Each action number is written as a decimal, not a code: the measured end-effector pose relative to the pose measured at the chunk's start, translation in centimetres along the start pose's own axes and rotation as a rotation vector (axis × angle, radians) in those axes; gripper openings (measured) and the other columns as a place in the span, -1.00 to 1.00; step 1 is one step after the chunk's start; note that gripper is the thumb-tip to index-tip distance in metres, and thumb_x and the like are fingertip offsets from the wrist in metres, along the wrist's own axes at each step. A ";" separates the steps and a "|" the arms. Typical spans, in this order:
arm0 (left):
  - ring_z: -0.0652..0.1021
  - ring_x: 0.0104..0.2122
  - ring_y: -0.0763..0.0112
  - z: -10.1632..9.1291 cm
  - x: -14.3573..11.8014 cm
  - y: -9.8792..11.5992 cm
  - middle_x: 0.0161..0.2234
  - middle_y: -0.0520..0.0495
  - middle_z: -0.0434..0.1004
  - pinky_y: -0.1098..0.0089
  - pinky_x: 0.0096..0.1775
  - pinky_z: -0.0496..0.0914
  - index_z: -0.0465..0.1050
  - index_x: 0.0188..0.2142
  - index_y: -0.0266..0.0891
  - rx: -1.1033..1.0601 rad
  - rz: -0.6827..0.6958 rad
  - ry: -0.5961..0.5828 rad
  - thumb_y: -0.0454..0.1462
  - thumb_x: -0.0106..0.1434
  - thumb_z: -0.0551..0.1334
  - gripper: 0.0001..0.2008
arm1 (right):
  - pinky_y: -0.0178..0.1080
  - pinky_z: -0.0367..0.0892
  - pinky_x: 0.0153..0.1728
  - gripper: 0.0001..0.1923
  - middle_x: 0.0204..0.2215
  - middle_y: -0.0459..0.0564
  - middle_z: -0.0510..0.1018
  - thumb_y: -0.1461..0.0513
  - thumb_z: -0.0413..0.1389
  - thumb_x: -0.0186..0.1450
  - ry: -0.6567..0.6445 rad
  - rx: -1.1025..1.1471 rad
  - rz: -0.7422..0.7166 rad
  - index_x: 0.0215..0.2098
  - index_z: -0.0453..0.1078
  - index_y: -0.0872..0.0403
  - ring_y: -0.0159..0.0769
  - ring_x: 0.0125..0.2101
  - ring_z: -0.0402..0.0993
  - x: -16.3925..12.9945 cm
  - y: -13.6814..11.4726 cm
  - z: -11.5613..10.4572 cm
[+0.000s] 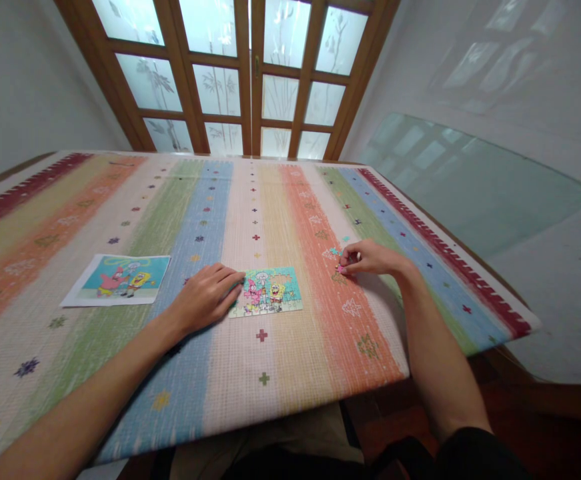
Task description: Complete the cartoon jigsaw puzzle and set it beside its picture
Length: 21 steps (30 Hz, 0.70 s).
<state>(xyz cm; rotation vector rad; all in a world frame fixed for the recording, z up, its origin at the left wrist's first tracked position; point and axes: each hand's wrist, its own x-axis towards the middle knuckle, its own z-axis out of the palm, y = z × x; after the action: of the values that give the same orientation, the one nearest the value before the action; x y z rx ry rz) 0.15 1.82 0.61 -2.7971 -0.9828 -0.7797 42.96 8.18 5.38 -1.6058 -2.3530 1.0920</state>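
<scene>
A jigsaw puzzle (257, 303) with cartoon figures lies on the striped cloth, mostly joined, with a gap at its upper right. My left hand (209, 293) lies flat beside it, fingers stretched out and their tips at the puzzle's left edge. Farther right, my right hand (365, 259) pinches a pink puzzle piece (340, 269) low over the orange stripe; the fingers partly cover it. Just beyond these fingertips are a few loose teal puzzle pieces (346, 239). On the left is a printed picture (130, 279) of the same cartoon figures.
A striped tablecloth (290, 360) covers the table, and its near edge runs just in front of my body. Wooden doors with frosted panes (215, 87) stand behind the far edge. A white wall (545, 267) rises along the right side.
</scene>
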 end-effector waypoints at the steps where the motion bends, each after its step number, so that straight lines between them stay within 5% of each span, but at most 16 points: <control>1: 0.56 -0.18 0.16 0.0 0.0 0.0 -0.15 -0.18 0.64 0.13 -0.11 0.50 0.49 0.01 -0.26 -0.003 0.003 -0.001 -0.23 0.54 0.07 -0.74 | -0.26 0.26 -0.34 -0.61 -0.48 -0.02 0.56 -0.07 0.31 0.19 -0.011 0.038 -0.032 -0.41 0.48 0.09 -0.28 -0.42 0.43 0.2 -0.1 0.2; 5: 0.57 -0.18 0.17 -0.1 0.1 0.1 -0.15 -0.17 0.64 0.13 -0.10 0.51 0.49 0.03 -0.26 -0.037 0.002 0.003 -0.23 0.54 0.07 -0.74 | -0.28 0.26 -0.39 -0.51 -0.48 -0.02 0.54 -0.15 0.34 0.16 -0.072 0.191 -0.129 -0.40 0.46 0.10 -0.32 -0.46 0.41 1.1 -1.1 1.3; 9: 0.59 -0.17 0.20 -0.5 0.2 0.3 -0.15 -0.16 0.65 0.14 -0.10 0.53 0.49 0.05 -0.24 -0.121 0.000 0.001 -0.22 0.53 0.08 -0.73 | -0.29 0.30 -0.38 -0.63 -0.36 0.02 0.61 -0.03 0.31 0.24 -0.068 0.331 -0.236 -0.30 0.48 0.10 -0.32 -0.41 0.45 2.3 -3.7 3.3; 14: 0.60 -0.13 0.22 -0.8 0.0 0.1 -0.13 -0.16 0.65 0.17 -0.08 0.53 0.50 0.06 -0.24 -0.229 -0.028 -0.009 -0.23 0.51 0.12 -0.74 | -0.30 0.29 -0.35 -0.88 -0.37 -0.03 0.61 0.19 0.24 0.31 -0.056 0.286 -0.416 -0.27 0.53 0.11 -0.35 -0.40 0.42 3.9 -8.9 6.9; 21: 0.58 -0.11 0.21 -0.8 -0.2 -0.3 -0.13 -0.15 0.65 0.16 -0.03 0.51 0.54 0.02 -0.22 -0.276 -0.074 0.002 -0.23 0.49 0.15 -0.76 | -0.33 0.34 -0.30 -0.90 -0.31 -0.04 0.63 0.31 0.18 0.39 -0.168 0.270 -0.556 -0.17 0.55 0.14 -0.37 -0.36 0.48 5.9 -13.1 10.5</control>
<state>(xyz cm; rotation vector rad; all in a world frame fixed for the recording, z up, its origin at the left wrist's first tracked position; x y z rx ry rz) -0.51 1.79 1.14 -3.0012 -1.0587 -0.9986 25.46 5.31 3.66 -0.7276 -2.3928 1.3602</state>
